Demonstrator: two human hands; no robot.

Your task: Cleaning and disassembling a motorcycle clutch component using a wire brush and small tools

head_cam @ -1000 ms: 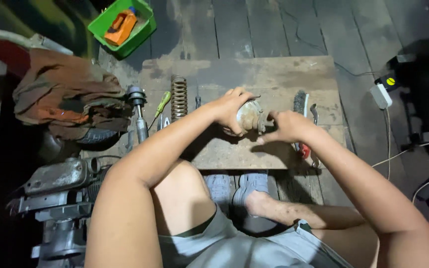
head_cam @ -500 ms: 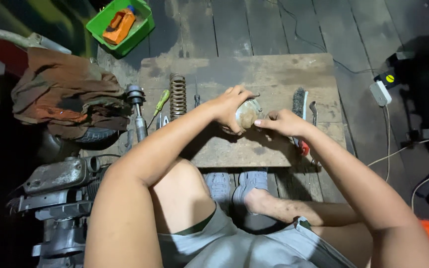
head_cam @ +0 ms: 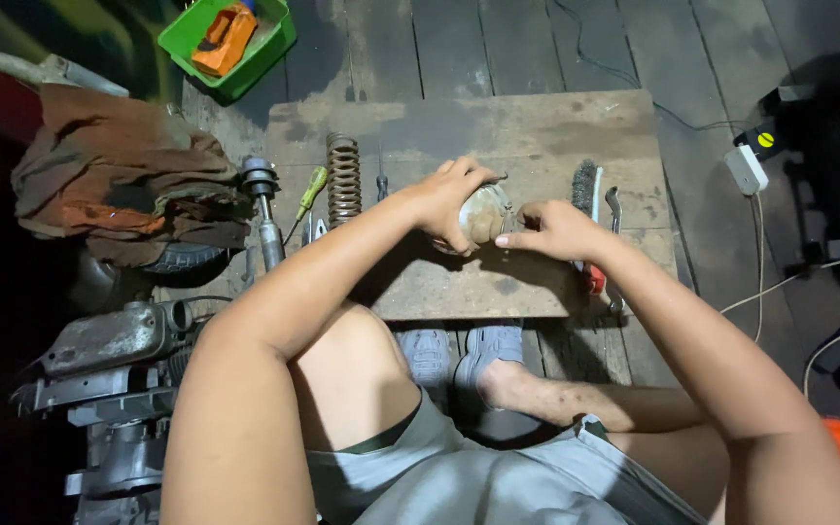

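My left hand (head_cam: 449,199) grips a small rounded, dirty metal part (head_cam: 487,212) over a worn wooden board (head_cam: 537,126). My right hand (head_cam: 551,230) pinches at the part's right side with its fingertips; whether it holds a small tool there I cannot tell. Both forearms reach forward from my lap. Just right of my right hand lie a wire brush (head_cam: 584,185) and a metal wrench (head_cam: 614,206).
A rusty coil spring (head_cam: 343,178), a green-handled screwdriver (head_cam: 309,190) and a shock absorber rod (head_cam: 264,209) lie left on the board. A green bin (head_cam: 264,49) holds an orange thing at the back. Rags (head_cam: 119,190), an engine casing (head_cam: 109,340), and cables with a white plug (head_cam: 746,167) surround it.
My right hand has slid slightly left and closer onto the metal part. My left hand keeps its grip in nearly the same place.
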